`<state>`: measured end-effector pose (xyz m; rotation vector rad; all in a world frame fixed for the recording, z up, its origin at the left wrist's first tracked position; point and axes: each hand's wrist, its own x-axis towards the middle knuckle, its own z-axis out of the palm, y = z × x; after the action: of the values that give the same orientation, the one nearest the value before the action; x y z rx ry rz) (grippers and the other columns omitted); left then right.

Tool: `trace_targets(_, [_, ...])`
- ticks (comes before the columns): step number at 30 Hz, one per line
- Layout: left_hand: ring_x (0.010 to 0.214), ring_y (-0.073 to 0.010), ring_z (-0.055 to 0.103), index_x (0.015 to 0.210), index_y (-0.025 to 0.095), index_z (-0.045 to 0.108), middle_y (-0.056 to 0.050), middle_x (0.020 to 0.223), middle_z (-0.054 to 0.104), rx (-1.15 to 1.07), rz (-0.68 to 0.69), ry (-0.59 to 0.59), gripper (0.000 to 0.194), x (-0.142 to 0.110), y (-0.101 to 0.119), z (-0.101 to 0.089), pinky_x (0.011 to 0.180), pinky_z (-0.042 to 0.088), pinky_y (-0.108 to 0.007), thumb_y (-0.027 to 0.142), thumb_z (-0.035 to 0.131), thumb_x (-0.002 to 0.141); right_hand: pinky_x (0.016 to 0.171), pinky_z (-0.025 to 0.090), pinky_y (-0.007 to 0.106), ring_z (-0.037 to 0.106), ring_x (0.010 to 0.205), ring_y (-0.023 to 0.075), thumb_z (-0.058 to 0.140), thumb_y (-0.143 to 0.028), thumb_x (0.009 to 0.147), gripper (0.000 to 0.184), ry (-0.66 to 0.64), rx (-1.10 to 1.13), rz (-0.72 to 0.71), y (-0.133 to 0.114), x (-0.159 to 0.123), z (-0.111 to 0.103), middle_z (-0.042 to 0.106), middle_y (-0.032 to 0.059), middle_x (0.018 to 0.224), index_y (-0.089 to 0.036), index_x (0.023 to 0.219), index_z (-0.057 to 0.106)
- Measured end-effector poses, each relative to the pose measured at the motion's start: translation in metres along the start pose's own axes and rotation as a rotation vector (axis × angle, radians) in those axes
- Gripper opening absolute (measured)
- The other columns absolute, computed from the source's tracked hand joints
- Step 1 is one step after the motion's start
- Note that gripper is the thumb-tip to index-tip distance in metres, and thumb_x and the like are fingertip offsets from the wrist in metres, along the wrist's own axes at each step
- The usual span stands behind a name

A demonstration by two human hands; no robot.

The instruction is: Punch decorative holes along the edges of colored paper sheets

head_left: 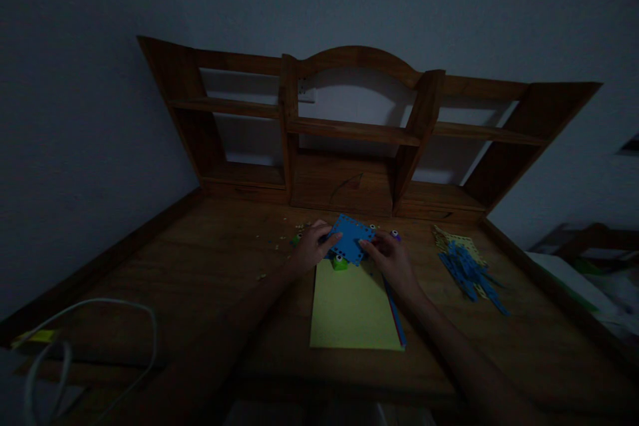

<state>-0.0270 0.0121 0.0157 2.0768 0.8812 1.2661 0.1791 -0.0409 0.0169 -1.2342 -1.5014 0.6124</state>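
Note:
A square of blue paper (351, 239), with rows of punched holes along its edges, is held up between both hands above the desk. My left hand (310, 249) pinches its left edge, thumb on the front. My right hand (393, 259) grips the right edge in the same way. Just under the blue square, a small green object with a googly eye (340, 265) rests at the top of a yellow paper sheet (355, 313). A purple object with a similar eye (395, 235) is behind my right hand. Another green one (296, 239) is partly hidden by my left hand.
Blue and yellow cut strips (466, 269) lie in a heap on the right of the wooden desk (200, 279). Small paper scraps (260, 276) are scattered left of my left hand. A wooden shelf unit (349, 130) stands at the back. A white cable (150, 316) loops at front left.

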Motion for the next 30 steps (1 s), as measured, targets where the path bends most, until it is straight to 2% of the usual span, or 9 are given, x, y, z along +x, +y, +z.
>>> trace_targets(3, [0.076, -0.0178, 0.051, 0.067, 0.019, 0.063, -0.004, 0.073, 0.056, 0.074, 0.062, -0.049, 0.031, -0.002, 0.001, 0.002, 0.071, 0.042, -0.029, 0.039, 0.051, 0.087, 0.053, 0.04, 0.026, 0.053, 0.058, 0.0155, 0.058, -0.045, 0.082, 0.028, -0.05, -0.074, -0.036, 0.002, -0.002, -0.002, 0.061, 0.0011, 0.065, -0.018, 0.078, 0.065])
trace_targets(7, [0.079, -0.0178, 0.051, 0.07, 0.018, 0.062, -0.004, 0.076, 0.057, 0.151, 0.078, -0.104, 0.032, -0.003, 0.004, 0.001, 0.073, 0.041, -0.029, 0.041, 0.05, 0.088, 0.055, 0.041, 0.026, 0.055, 0.062, 0.0159, 0.056, -0.042, 0.084, 0.026, -0.044, -0.112, -0.076, 0.004, -0.003, -0.001, 0.064, 0.0025, 0.072, -0.018, 0.083, 0.065])
trace_targets(13, [0.08, -0.0173, 0.051, 0.071, 0.017, 0.059, -0.004, 0.075, 0.057, 0.197, 0.06, -0.101, 0.035, -0.003, 0.009, 0.0, 0.076, 0.04, -0.03, 0.043, 0.046, 0.09, 0.051, 0.04, 0.025, 0.053, 0.056, 0.015, 0.057, -0.046, 0.083, 0.03, -0.006, -0.104, -0.051, 0.007, -0.002, 0.0, 0.061, 0.0013, 0.063, -0.018, 0.075, 0.063])
trace_targets(17, [0.081, -0.0179, 0.052, 0.07, 0.017, 0.061, -0.004, 0.077, 0.06, 0.182, 0.041, -0.087, 0.036, -0.003, 0.006, 0.0, 0.077, 0.041, -0.03, 0.046, 0.049, 0.088, 0.053, 0.042, 0.025, 0.054, 0.055, 0.0146, 0.058, -0.044, 0.083, 0.028, -0.01, -0.036, -0.038, 0.004, -0.002, 0.001, 0.059, -0.0002, 0.059, -0.018, 0.071, 0.06])
trace_targets(23, [0.091, -0.0203, 0.055, 0.067, 0.018, 0.066, -0.003, 0.084, 0.067, 0.095, 0.03, -0.142, 0.037, -0.002, -0.001, -0.002, 0.092, 0.038, -0.034, 0.045, 0.05, 0.087, 0.065, 0.051, 0.03, 0.063, 0.065, 0.0179, 0.06, -0.04, 0.083, 0.021, -0.042, 0.182, -0.007, 0.002, -0.002, 0.003, 0.067, 0.0029, 0.071, -0.019, 0.085, 0.061])
trace_targets(30, [0.097, -0.02, 0.055, 0.065, 0.017, 0.066, -0.004, 0.097, 0.066, -0.043, 0.015, -0.151, 0.041, -0.002, -0.001, -0.003, 0.092, 0.04, -0.033, 0.042, 0.046, 0.09, 0.064, 0.052, 0.031, 0.062, 0.062, 0.0174, 0.057, -0.038, 0.085, 0.024, -0.012, 0.213, -0.003, 0.006, -0.001, 0.0, 0.065, 0.0019, 0.068, -0.018, 0.098, 0.062])
